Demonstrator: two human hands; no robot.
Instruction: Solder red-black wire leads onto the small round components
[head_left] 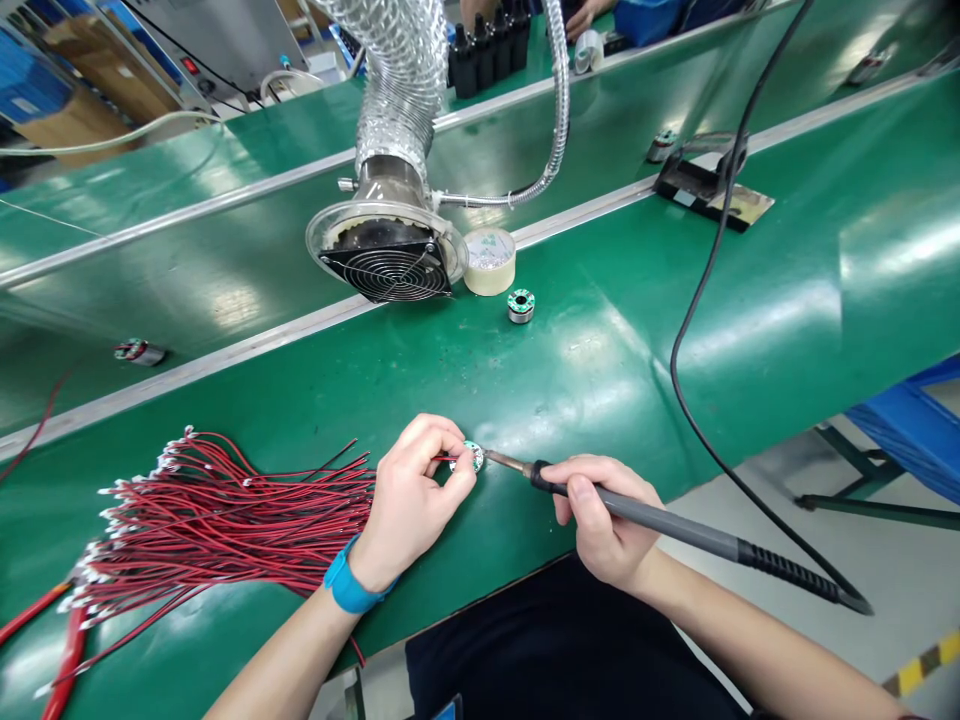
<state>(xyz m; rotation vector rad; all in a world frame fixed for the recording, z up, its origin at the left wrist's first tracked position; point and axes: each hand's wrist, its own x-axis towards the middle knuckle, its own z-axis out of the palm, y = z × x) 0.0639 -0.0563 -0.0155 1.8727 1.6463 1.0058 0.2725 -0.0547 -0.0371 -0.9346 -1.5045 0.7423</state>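
My left hand (416,490) pinches a thin red wire (444,459) against a small round green circuit board (474,456) on the green bench. My right hand (604,520) grips a soldering iron (675,530) by its grey handle like a pen. The metal tip of the iron touches the right side of the little board. A blue strap (346,586) circles my left wrist. A big bundle of red wires (210,520) with white ends lies just left of my left hand.
A fume extractor fan (386,262) on a ribbed silver hose hangs over the bench, with a tape roll (489,262) and a second round board (520,306) beside it. The iron's black cable (701,300) loops right. Another person's hand (585,15) works at the far belt.
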